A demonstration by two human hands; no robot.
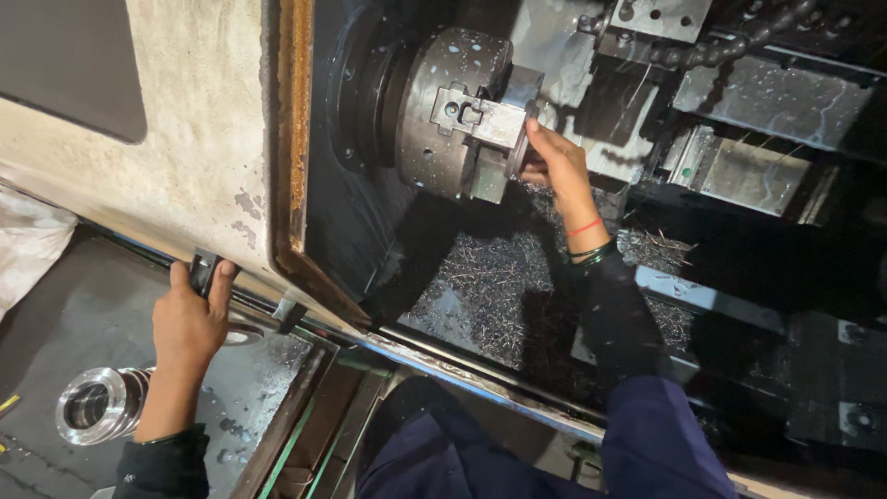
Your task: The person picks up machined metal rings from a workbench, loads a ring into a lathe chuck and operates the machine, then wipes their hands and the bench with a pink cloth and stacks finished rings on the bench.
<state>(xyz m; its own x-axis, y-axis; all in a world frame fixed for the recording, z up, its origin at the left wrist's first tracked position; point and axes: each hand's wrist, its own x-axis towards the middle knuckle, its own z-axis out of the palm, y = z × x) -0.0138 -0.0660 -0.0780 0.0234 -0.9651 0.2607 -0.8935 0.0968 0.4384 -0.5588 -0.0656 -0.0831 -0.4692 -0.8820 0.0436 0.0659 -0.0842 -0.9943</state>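
I look into a lathe enclosure. My right hand reaches inside to the face of the steel chuck, its fingers curled against a chuck jaw; whether it grips a workpiece there is hidden. My left hand rests on the machine's outer lower edge, thumb and fingers closed round a small black handle. A red thread and dark bangles circle my right wrist.
Metal chips cover the sloped bed below the chuck. Several shiny steel rings are stacked at lower left on a wet grey tray. A rusty door frame borders the opening. The tool turret sits upper right.
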